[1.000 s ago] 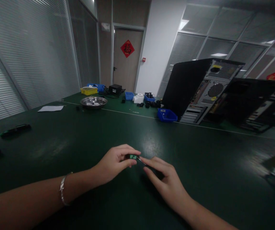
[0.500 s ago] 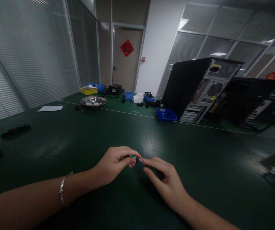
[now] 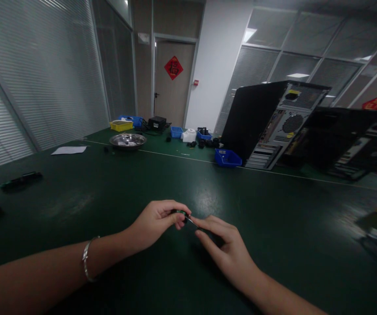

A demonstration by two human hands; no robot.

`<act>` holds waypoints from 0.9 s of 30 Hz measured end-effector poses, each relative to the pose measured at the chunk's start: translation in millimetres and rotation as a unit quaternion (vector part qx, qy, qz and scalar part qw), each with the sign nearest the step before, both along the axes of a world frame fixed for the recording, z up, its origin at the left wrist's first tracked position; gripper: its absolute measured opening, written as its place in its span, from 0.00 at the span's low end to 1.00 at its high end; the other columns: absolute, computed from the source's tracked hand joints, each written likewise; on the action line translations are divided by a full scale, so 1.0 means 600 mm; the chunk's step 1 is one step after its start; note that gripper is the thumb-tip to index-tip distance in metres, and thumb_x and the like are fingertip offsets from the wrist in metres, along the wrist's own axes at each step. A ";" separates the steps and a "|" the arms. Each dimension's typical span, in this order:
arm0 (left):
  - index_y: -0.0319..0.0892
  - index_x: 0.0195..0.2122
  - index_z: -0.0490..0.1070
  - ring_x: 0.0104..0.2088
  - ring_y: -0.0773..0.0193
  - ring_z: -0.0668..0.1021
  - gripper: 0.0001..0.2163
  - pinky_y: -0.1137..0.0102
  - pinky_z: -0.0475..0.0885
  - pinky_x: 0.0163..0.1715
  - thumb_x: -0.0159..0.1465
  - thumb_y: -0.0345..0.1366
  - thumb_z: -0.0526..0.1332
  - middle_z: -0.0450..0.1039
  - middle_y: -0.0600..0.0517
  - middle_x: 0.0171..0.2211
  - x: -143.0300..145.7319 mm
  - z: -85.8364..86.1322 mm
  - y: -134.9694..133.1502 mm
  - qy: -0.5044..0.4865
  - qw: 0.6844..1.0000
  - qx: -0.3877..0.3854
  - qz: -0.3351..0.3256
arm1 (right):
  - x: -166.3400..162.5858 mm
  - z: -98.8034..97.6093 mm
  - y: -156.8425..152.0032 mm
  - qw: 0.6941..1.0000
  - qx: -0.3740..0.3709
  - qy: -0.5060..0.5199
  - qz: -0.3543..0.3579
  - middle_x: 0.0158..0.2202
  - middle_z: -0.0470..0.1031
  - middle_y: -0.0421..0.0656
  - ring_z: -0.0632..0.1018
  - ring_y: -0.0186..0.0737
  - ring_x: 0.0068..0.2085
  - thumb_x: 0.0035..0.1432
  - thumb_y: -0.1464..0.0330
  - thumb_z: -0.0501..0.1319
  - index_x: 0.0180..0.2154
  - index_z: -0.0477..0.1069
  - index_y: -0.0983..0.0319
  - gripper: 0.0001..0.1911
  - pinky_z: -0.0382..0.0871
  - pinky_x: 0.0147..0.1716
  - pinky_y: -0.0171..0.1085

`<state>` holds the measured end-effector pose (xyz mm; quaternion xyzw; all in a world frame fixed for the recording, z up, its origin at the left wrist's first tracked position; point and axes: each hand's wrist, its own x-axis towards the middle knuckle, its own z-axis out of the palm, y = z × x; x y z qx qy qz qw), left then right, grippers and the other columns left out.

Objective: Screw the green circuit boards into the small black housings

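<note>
My left hand (image 3: pixel 160 222) pinches a small green-and-black piece (image 3: pixel 182 213) that looks like a bit of circuit board, mostly covered by the fingers. From the right, my right hand (image 3: pixel 225 239) grips a slim tool with a bright metal shaft (image 3: pixel 191 221). Its dark handle runs back under the palm, so the exact kind is hidden. The shaft's tip meets or nearly meets the green piece, with the right index finger stretched along it. Both hands are above the dark green tabletop (image 3: pixel 135 183).
A computer tower (image 3: pixel 254 118) leans at the back right beside a blue bin (image 3: pixel 228 158). Farther left stand a metal bowl (image 3: pixel 128 141), a yellow bin (image 3: pixel 121 126) and a paper sheet (image 3: pixel 69 150). A dark green-edged part (image 3: pixel 21 180) lies at the left.
Both hands stay nearly in place, with the tool still at the green piece. The fingers and the piece have shifted only very slightly leftward.
</note>
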<state>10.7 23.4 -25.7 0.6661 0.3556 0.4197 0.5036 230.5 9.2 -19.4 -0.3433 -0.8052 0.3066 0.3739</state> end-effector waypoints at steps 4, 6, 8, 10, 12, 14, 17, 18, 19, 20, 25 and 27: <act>0.39 0.43 0.79 0.33 0.62 0.76 0.08 0.67 0.72 0.36 0.65 0.33 0.62 0.76 0.48 0.37 0.000 0.002 -0.004 0.017 1.000 0.003 -0.014 | 0.000 -0.001 0.001 1.000 -0.004 -0.007 0.003 0.34 0.78 0.45 0.78 0.41 0.34 0.64 0.71 0.60 0.50 0.77 0.58 0.15 0.69 0.33 0.37; 0.39 0.43 0.78 0.33 0.62 0.76 0.09 0.67 0.72 0.36 0.65 0.33 0.62 0.76 0.48 0.37 0.001 0.004 -0.003 0.017 1.000 -0.004 -0.022 | 0.000 -0.001 0.001 1.000 -0.006 -0.008 0.004 0.34 0.79 0.45 0.78 0.40 0.34 0.64 0.70 0.60 0.50 0.77 0.58 0.15 0.69 0.33 0.37; 0.38 0.43 0.77 0.32 0.62 0.76 0.09 0.67 0.73 0.35 0.65 0.34 0.60 0.76 0.48 0.36 0.001 0.005 -0.001 0.018 0.999 -0.012 -0.035 | 0.001 0.001 0.001 1.000 -0.007 -0.008 0.006 0.34 0.79 0.44 0.78 0.40 0.34 0.64 0.70 0.60 0.50 0.78 0.58 0.14 0.69 0.33 0.37; 0.38 0.44 0.75 0.32 0.62 0.75 0.09 0.67 0.72 0.34 0.67 0.35 0.58 0.75 0.48 0.36 -0.001 0.006 0.003 0.026 0.999 -0.012 -0.046 | 0.001 0.004 0.000 1.000 -0.012 -0.009 0.006 0.34 0.79 0.44 0.78 0.40 0.33 0.64 0.70 0.60 0.49 0.78 0.58 0.14 0.69 0.33 0.37; 0.39 0.44 0.73 0.33 0.62 0.75 0.09 0.67 0.71 0.35 0.69 0.35 0.55 0.74 0.48 0.37 -0.004 0.007 0.006 0.043 0.998 0.001 -0.052 | 0.002 0.007 0.000 1.000 -0.014 -0.006 0.000 0.33 0.79 0.44 0.78 0.41 0.33 0.64 0.69 0.60 0.49 0.78 0.58 0.14 0.69 0.32 0.37; 0.41 0.44 0.72 0.37 0.60 0.74 0.10 0.67 0.69 0.38 0.70 0.35 0.53 0.72 0.49 0.37 -0.007 0.011 0.005 0.071 0.995 0.028 -0.057 | 0.004 0.008 0.000 1.000 -0.012 0.007 -0.016 0.34 0.79 0.44 0.79 0.41 0.34 0.64 0.69 0.60 0.48 0.78 0.58 0.13 0.70 0.33 0.37; 0.44 0.40 0.75 0.41 0.57 0.71 0.09 0.64 0.64 0.45 0.70 0.35 0.54 0.71 0.50 0.37 -0.008 0.024 -0.004 0.133 0.983 0.083 -0.098 | 0.007 0.005 0.003 0.999 -0.011 0.032 -0.036 0.38 0.81 0.44 0.80 0.43 0.38 0.64 0.67 0.60 0.48 0.78 0.58 0.12 0.72 0.38 0.38; 0.45 0.38 0.76 0.42 0.56 0.70 0.08 0.63 0.63 0.46 0.69 0.35 0.56 0.71 0.50 0.36 -0.006 0.029 -0.008 0.151 0.977 0.098 -0.118 | 0.007 0.003 0.004 0.999 -0.012 0.036 -0.038 0.39 0.81 0.45 0.80 0.44 0.39 0.64 0.67 0.60 0.47 0.78 0.58 0.12 0.73 0.39 0.39; 0.45 0.38 0.76 0.42 0.55 0.70 0.08 0.62 0.62 0.47 0.68 0.34 0.57 0.72 0.50 0.36 -0.005 0.034 -0.012 0.170 0.969 0.114 -0.140 | 0.008 0.001 0.005 0.998 -0.012 0.038 -0.039 0.40 0.81 0.46 0.80 0.44 0.40 0.64 0.66 0.60 0.47 0.78 0.59 0.12 0.73 0.40 0.39; 0.46 0.38 0.77 0.42 0.54 0.70 0.07 0.61 0.61 0.48 0.67 0.34 0.58 0.73 0.49 0.36 -0.003 0.038 -0.015 0.193 0.959 0.130 -0.160 | 0.008 -0.001 0.005 0.998 -0.013 0.038 -0.039 0.41 0.81 0.46 0.80 0.45 0.41 0.64 0.66 0.60 0.47 0.78 0.59 0.12 0.73 0.41 0.39; 0.47 0.50 0.72 0.46 0.51 0.70 0.11 0.60 0.62 0.48 0.68 0.34 0.57 0.74 0.46 0.45 -0.001 0.041 -0.023 0.273 0.925 0.195 -0.178 | 0.007 -0.004 0.005 0.999 -0.022 0.034 -0.033 0.43 0.81 0.46 0.80 0.46 0.44 0.64 0.65 0.60 0.47 0.77 0.59 0.12 0.73 0.44 0.41; 0.46 0.52 0.69 0.48 0.51 0.69 0.12 0.61 0.63 0.49 0.68 0.36 0.58 0.72 0.45 0.48 -0.003 0.037 -0.022 0.257 0.938 0.186 -0.142 | 0.006 -0.004 0.004 0.999 -0.027 0.022 -0.036 0.44 0.80 0.46 0.79 0.46 0.46 0.64 0.66 0.60 0.49 0.75 0.60 0.13 0.72 0.47 0.41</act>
